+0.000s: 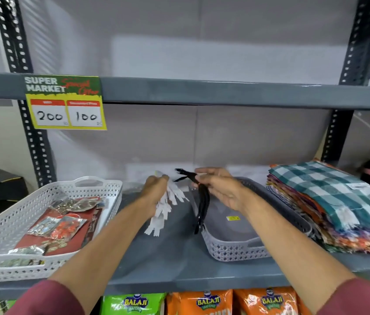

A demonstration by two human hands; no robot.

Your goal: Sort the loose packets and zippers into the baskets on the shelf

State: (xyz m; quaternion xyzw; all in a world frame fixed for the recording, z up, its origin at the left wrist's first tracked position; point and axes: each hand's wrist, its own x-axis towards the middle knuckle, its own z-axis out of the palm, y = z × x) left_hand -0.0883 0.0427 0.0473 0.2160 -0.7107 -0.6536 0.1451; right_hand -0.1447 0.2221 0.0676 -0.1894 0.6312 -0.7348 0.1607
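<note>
While the left hand (pixel 154 189) grips a bunch of white zippers (pixel 164 212), limp cloth tapes fanning downward over the grey metal shelf (pixel 168 253), the right hand (pixel 219 189) pinches a bundle of black zippers (pixel 202 201) above the grey lattice-walled basket (pixel 236 246). Left sits a white perforated plastic basket (pixel 9 223) holding glossy packets (pixel 59 226). Far right, folded checked cloths (pixel 338 201) are stacked.

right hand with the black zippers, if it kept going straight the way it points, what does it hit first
The right hand points left, toward the left hand holding the white zippers. It would probably meet those first, though depth between the two hands is hard to judge. The black zippers hang over the grey basket.
</note>
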